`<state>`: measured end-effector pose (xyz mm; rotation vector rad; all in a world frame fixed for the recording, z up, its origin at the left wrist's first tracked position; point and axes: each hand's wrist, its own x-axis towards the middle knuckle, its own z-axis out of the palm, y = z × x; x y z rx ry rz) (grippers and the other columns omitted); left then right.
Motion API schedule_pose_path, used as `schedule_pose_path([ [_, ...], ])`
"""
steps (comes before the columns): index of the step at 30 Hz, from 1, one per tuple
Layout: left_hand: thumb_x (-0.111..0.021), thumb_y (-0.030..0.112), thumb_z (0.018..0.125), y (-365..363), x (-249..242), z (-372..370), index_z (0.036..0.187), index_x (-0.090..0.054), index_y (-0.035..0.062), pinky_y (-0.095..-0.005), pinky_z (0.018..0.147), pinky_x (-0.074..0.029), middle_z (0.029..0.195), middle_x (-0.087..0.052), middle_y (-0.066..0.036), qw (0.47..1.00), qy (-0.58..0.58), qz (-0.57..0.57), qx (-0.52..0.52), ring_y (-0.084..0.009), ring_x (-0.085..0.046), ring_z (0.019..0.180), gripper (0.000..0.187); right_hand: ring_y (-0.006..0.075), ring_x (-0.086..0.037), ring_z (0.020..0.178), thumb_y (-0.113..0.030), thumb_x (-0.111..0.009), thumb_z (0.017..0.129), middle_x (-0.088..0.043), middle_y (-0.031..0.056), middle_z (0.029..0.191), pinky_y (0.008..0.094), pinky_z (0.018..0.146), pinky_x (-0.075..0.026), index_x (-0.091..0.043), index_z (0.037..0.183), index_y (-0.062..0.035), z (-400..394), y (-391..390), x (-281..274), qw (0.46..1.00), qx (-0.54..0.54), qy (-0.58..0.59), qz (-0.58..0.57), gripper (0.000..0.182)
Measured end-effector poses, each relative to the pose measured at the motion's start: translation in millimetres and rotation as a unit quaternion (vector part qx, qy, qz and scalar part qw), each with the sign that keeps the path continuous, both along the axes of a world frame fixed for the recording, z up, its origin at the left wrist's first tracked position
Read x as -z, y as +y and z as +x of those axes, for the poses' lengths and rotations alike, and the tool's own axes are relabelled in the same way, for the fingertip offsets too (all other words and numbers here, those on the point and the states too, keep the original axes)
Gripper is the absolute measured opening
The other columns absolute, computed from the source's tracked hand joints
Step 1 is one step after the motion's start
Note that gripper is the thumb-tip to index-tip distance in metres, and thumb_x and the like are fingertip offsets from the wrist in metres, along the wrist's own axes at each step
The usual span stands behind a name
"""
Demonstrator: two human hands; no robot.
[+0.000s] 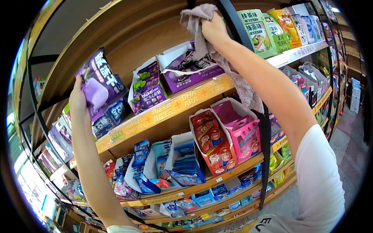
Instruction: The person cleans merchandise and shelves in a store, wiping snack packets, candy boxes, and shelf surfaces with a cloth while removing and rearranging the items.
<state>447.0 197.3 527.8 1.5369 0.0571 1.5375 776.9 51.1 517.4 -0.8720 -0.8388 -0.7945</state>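
Observation:
My left hand is closed on the edge of a purple snack bag, held up at the left end of the upper shelf. Just below the bag sit dark blue packets. High at the back of that shelf, my right hand grips a crumpled greyish-pink cloth. One end of the cloth hangs down past the shelf front. Between my hands stand a purple candy box and an open purple carton of dark packets, partly hidden by the cloth.
A black upright post divides the shelving close to my right forearm. Beyond it are green boxes and bagged snacks. The lower shelf holds a red candy carton, a pink carton and blue packet boxes. A yellow label strip runs along the shelf edge.

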Motion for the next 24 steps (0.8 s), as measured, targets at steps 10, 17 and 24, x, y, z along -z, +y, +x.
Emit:
schedule_pose_path([
  [10, -0.045, 0.029, 0.088, -34.5, -34.8, 156.3, 0.094, -0.056, -0.0074, -0.0315, 0.065, -0.045, 0.090, -0.060, -0.013, 0.998, 0.038, 0.020, -0.035, -0.0180, -0.058, 0.077, 0.038, 0.0147, -0.054, 0.079, -0.002, -0.049, 0.077, -0.057, 0.0066, 0.087, 0.0284, 0.073, -0.044, -0.053, 0.098, -0.0021, -24.9, -152.5, -5.7, 0.979, -0.048, -0.194, 0.029, 0.021],
  [17, -0.051, 0.038, 0.081, -31.7, -2.2, 259.6, 0.100, -0.055, 0.0009, -0.0415, 0.082, -0.043, 0.108, -0.054, -0.022, 0.750, 0.374, 0.257, -0.480, -0.0356, -0.053, 0.097, 0.042, 0.0160, -0.048, 0.101, -0.009, -0.050, 0.081, -0.054, 0.0098, 0.109, 0.0270, 0.088, -0.035, -0.045, 0.115, -0.0009, -20.7, -257.4, 139.4, 0.975, 0.095, -0.051, -0.196, 0.036],
  [24, -0.050, 0.043, 0.078, -66.0, 16.2, 262.0, 0.108, -0.054, 0.0083, -0.0387, 0.089, -0.038, 0.111, -0.051, -0.022, 0.730, 0.442, 0.448, -0.267, -0.0359, -0.048, 0.105, 0.046, 0.0157, -0.045, 0.107, 0.005, -0.043, 0.077, -0.050, 0.0087, 0.115, 0.0270, 0.093, -0.032, -0.041, 0.120, 0.0008, 11.7, -364.8, 306.6, 0.946, 0.088, 0.187, -0.250, 0.043],
])
